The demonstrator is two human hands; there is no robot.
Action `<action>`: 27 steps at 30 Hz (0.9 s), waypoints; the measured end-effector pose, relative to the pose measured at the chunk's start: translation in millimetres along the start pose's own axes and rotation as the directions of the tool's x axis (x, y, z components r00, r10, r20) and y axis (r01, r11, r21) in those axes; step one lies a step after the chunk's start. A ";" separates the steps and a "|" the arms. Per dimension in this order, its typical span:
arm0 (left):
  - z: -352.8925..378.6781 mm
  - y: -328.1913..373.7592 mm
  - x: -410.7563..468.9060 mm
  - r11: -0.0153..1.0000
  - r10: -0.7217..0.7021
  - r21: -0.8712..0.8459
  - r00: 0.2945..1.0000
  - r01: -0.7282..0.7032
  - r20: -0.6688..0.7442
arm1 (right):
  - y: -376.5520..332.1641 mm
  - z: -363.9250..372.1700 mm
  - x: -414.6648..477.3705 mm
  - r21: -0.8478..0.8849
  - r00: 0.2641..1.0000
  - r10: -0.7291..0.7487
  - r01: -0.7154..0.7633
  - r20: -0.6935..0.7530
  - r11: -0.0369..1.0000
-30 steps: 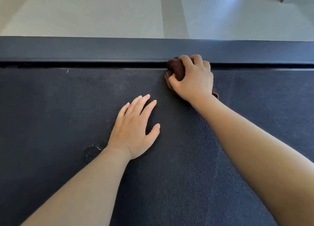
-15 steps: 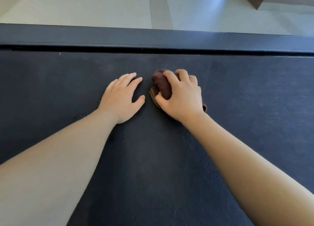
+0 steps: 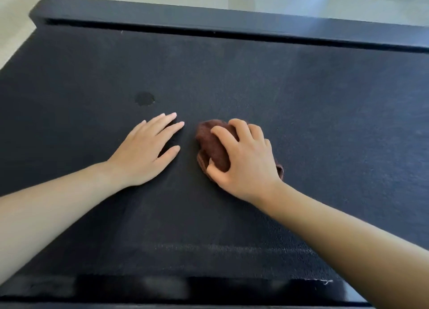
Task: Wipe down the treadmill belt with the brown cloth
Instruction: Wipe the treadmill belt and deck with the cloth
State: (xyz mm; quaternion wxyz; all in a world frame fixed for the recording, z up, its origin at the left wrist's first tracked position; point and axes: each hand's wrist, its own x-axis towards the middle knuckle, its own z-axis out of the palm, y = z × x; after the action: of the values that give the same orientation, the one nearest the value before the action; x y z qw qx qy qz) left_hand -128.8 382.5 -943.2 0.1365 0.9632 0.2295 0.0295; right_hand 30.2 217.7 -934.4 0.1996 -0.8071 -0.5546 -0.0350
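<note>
The dark textured treadmill belt (image 3: 301,95) fills most of the view. My right hand (image 3: 246,160) presses a bunched brown cloth (image 3: 212,144) onto the middle of the belt, fingers curled over it; part of the cloth pokes out by my wrist. Just left of the cloth, my left hand (image 3: 146,150) lies flat on the belt, fingers spread and holding nothing. A dark wet spot (image 3: 144,98) sits on the belt beyond my left fingertips.
A dark side rail (image 3: 232,18) borders the belt's far edge, with pale floor (image 3: 278,0) beyond it. The near rail (image 3: 162,287) runs along the bottom. A frayed thread (image 3: 325,281) shows at the belt's near edge.
My right hand has dragged the cloth from the far rail back toward me, to mid-belt. The view pulled back, showing the near rail and the belt's left corner.
</note>
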 end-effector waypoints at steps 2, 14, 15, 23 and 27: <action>0.9 -2.0 -11.5 1.000 -0.007 -0.012 1.000 0.007 -0.007 | -2.3 2.3 2.4 0.003 1.000 0.016 -0.016 -0.012 1.000; -5.7 -34.8 6.3 0.998 0.027 -0.056 0.998 -0.030 -0.050 | -15.1 25.7 60.2 0.010 0.975 0.214 -0.213 -0.057 0.977; -6.1 -39.6 16.0 0.999 0.006 -0.053 0.998 -0.009 -0.058 | -14.8 25.8 55.2 0.005 0.979 0.190 -0.190 -0.067 0.982; -10.4 -57.2 107.7 0.998 0.057 0.015 0.998 -0.056 -0.026 | -11.8 39.1 105.8 -0.027 0.956 0.272 -0.276 -0.105 0.961; -14.4 -68.2 154.8 0.997 0.079 0.013 0.997 -0.079 -0.019 | -8.0 47.6 132.2 -0.056 0.928 0.341 -0.352 -0.151 0.934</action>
State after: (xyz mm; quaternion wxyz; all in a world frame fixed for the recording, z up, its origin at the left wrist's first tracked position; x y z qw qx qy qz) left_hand -21.9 514.3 -949.1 0.1272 0.9720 0.1927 0.0430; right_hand 65.7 353.8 -939.0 0.2073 -0.8954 -0.3862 -0.0779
